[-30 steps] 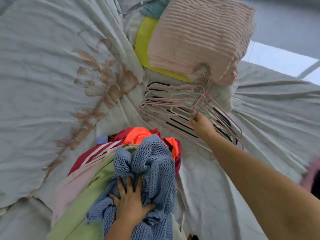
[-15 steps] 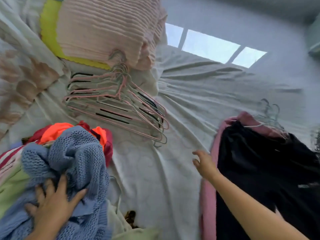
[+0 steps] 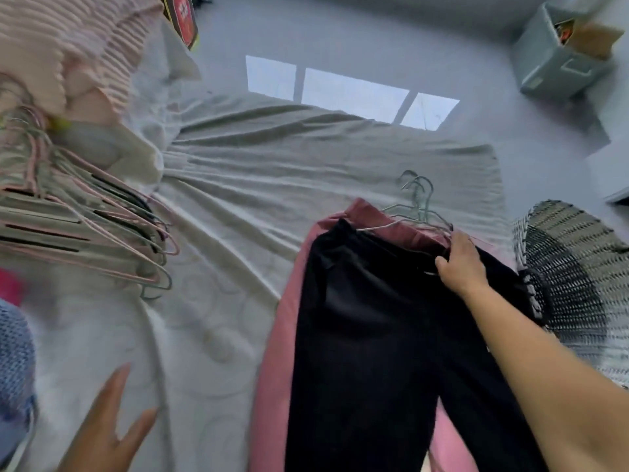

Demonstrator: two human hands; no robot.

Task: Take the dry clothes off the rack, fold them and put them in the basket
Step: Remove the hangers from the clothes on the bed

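Head view: your right hand (image 3: 461,264) is pinching the waistband end of the black garment (image 3: 367,335), just below its wire hangers (image 3: 420,206). Garment lies on the bed (image 3: 238,185) atop a pink one (image 3: 282,321); long axis runs from hangers back toward you. Left hand (image 3: 102,434) spread flat, holding nothing, well apart to the left. Basket (image 3: 575,270) sits just right of the grip, so right hand is nearer. Judgement: next step prob. needs the hanger freed at that top end.
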